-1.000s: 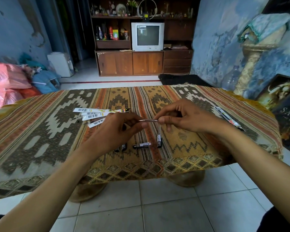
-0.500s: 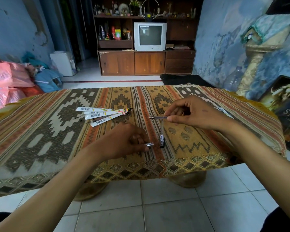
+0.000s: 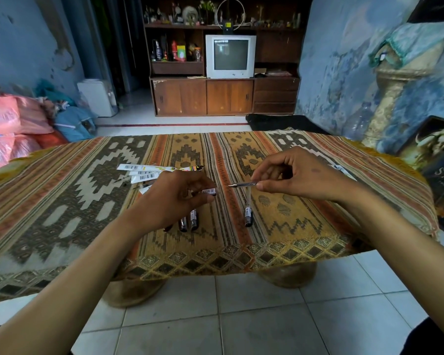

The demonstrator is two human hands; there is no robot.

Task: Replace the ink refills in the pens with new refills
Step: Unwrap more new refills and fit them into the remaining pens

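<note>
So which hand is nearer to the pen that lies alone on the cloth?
Right. The right hand holds a refill just above the far end of the lone pen. The left hand is off to the pen's left, over the other pens.

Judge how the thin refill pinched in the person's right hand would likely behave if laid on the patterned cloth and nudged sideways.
The refill looks thin and round, so it would probably roll, though the woven cloth may slow it. The right hand holds it level from one end without visible sag, so it seems fairly stiff and light. Its fine tip looks easily damaged.
</note>
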